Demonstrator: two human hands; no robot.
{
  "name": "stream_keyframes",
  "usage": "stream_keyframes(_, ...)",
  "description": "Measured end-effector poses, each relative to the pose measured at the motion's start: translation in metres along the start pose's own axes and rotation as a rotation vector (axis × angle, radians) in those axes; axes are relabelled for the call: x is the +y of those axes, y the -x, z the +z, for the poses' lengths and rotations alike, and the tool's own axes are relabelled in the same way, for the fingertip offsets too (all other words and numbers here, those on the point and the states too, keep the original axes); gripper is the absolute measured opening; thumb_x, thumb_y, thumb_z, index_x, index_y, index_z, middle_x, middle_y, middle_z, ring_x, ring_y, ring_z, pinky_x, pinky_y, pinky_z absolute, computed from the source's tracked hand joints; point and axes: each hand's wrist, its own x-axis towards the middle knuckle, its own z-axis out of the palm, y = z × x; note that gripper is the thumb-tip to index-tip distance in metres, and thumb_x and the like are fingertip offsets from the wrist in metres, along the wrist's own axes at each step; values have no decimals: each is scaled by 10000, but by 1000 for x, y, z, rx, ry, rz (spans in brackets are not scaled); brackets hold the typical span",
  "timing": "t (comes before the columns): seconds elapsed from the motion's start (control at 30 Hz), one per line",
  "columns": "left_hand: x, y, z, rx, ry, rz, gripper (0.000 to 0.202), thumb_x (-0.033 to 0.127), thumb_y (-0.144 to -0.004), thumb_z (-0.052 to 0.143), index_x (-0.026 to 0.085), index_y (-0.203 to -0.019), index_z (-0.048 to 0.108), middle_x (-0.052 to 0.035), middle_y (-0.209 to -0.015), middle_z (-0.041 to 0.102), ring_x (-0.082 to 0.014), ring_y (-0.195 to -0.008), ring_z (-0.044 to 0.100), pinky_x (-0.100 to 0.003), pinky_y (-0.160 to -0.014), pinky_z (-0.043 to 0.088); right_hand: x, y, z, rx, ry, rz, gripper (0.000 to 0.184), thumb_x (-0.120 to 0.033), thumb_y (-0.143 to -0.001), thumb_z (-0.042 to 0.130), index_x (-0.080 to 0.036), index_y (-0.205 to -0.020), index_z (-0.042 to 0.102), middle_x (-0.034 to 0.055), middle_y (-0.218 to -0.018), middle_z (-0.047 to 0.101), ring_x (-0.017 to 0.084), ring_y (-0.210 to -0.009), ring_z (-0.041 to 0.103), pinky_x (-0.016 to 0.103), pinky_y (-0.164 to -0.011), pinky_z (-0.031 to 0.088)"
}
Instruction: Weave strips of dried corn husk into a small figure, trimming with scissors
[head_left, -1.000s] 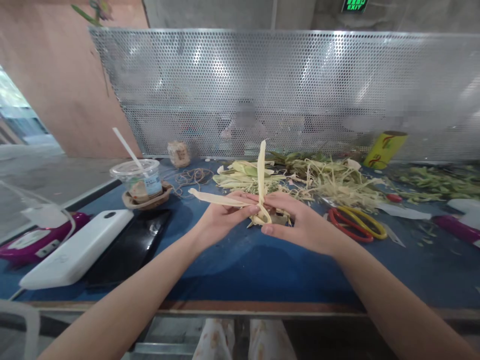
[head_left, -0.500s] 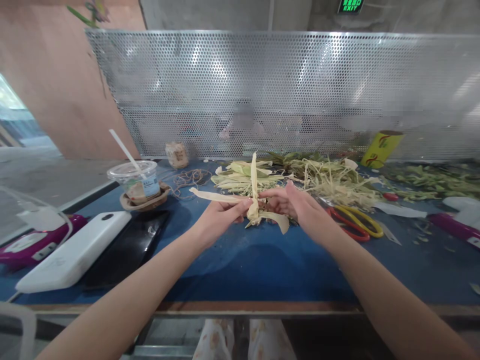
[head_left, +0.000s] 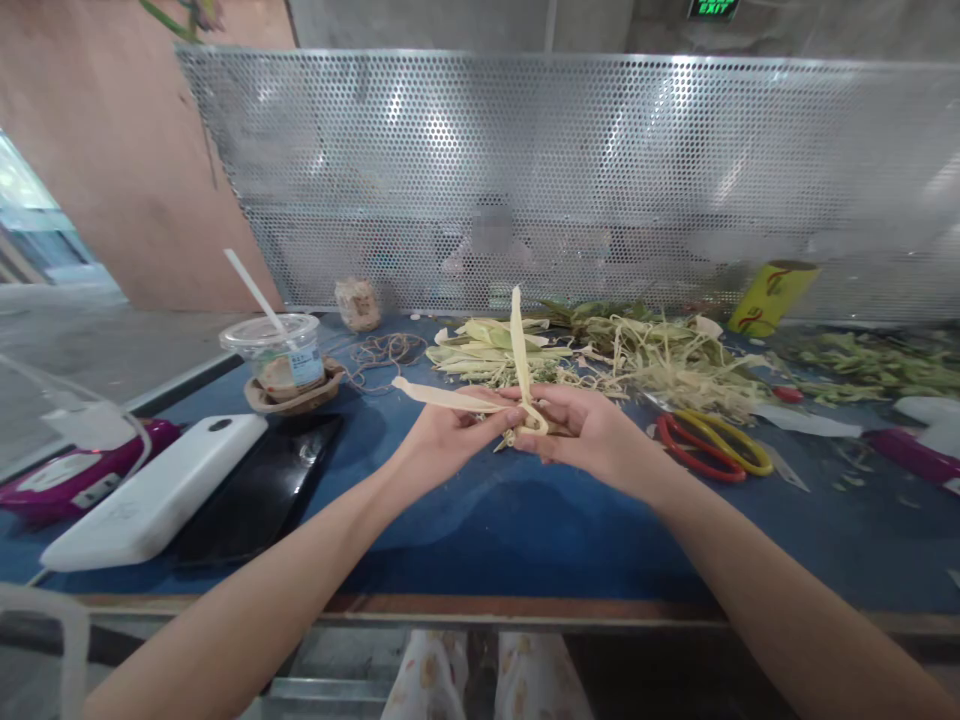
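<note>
Husk strips (head_left: 520, 345) partly hidden by hands (head_left: 442, 435) (head_left: 596, 430); exit sign (head_left: 713, 9) cropped.

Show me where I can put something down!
Between left forearm and right forearm, the blue table is bare to its front edge; another patch lies right, nearer than the scissors. Leafy piles crowd the back; cup and white device crowd the left.

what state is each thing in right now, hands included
Left hand: closed on pale yellow husk strips
Right hand: closed on the same strips
Pale yellow husk strips: folded, one end upright
Clear plastic cup: upright, lidded, white straw inserted
Purple plastic power strip: white plug seated
Thin brown twine: loosely tangled
Green exit sign: lit
</note>
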Motion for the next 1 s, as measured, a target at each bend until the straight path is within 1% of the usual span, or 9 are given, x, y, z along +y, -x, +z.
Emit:
stream_keyframes(0.13, 5, 1, -3, -77, -39, -26, 176, 273, -737, 558, 160, -784, 685, -43, -934, 677, -157, -806, 600, -233, -659, 475, 0, -2, -2, 32, 9, 22, 430, -248, -685, 652, -186, -1105, 583, 14, -771, 617, 47, -488, 451, 183, -463, 437)
stream_keyframes(0.3, 0, 2, -6, -187, -62, -20, 278, 204, -688, 586, 160, -956, 643, -41, -943, 647, -144, -790, 578, -225, -640, 449, -1, -2, -4, 68, -13, 38, 403, -254, -694, 643, -209, -1092, 601, 7, -794, 619, 30, -480, 423, 168, -450, 416)
stream_keyframes(0.37, -2, 1, -5, -179, -100, -10, 290, 229, -663, 627, 147, -941, 634, -47, -904, 639, -139, -761, 568, -214, -599, 429, 0, -2, -4, 82, -44, 38, 400, -253, -698, 644, -221, -1094, 601, -1, -792, 611, 22, -477, 413, 160, -442, 402)
stream_keyframes(0.5, -2, 2, 1, -110, -157, -3, 223, 307, -652, 661, 127, -772, 604, -34, -770, 615, -121, -681, 549, -217, -574, 413, 2, -2, 0, 107, -97, 61, 448, -253, -711, 634, -231, -1153, 562, -35, -615, 548, 34, -464, 410, 160, -423, 372)
stream_keyframes(0.57, 0, 2, 3, -75, -98, -19, 263, 303, -654, 663, 143, -831, 551, -12, -728, 600, -109, -635, 549, -220, -565, 419, 2, -2, 1, 113, -107, 61, 492, -240, -684, 658, -227, -1164, 552, -37, -607, 554, 44, -473, 430, 169, -429, 380)
stream_keyframes(0.63, 2, 3, 4, -50, 7, -56, 418, 265, -629, 688, 172, -960, 449, 19, -682, 598, -102, -592, 558, -215, -543, 422, 3, -2, 1, 71, -123, 29, 473, -231, -643, 691, -215, -1105, 591, -14, -693, 607, 73, -558, 512, 193, -499, 435)
stream_keyframes(0.77, 3, 3, 2, -40, 121, -143, 604, 171, -559, 728, 194, -1002, 319, 62, -579, 590, -104, -522, 565, -193, -489, 414, 6, -4, 0, -23, -112, -14, 262, -211, -597, 724, -167, -844, 649, 11, -796, 642, 140, -787, 598, 247, -720, 476)
stream_keyframes(0.9, 1, 3, 2, -76, 108, -169, 615, 169, -554, 735, 198, -1020, 335, 64, -591, 579, -99, -540, 562, -214, -531, 443, 6, -5, 2, 18, -112, 3, 207, -183, -592, 723, -158, -760, 604, -9, -753, 622, 113, -741, 595, 213, -705, 471)
stream_keyframes(1.0, -4, 4, 2, -99, 102, -175, 613, 199, -577, 728, 204, -1055, 345, 74, -578, 549, -101, -554, 556, -248, -582, 459, 3, -5, 5, 75, -150, 34, 214, -184, -600, 714, -156, -762, 577, -17, -733, 602, 92, -688, 577, 188, -622, 468)
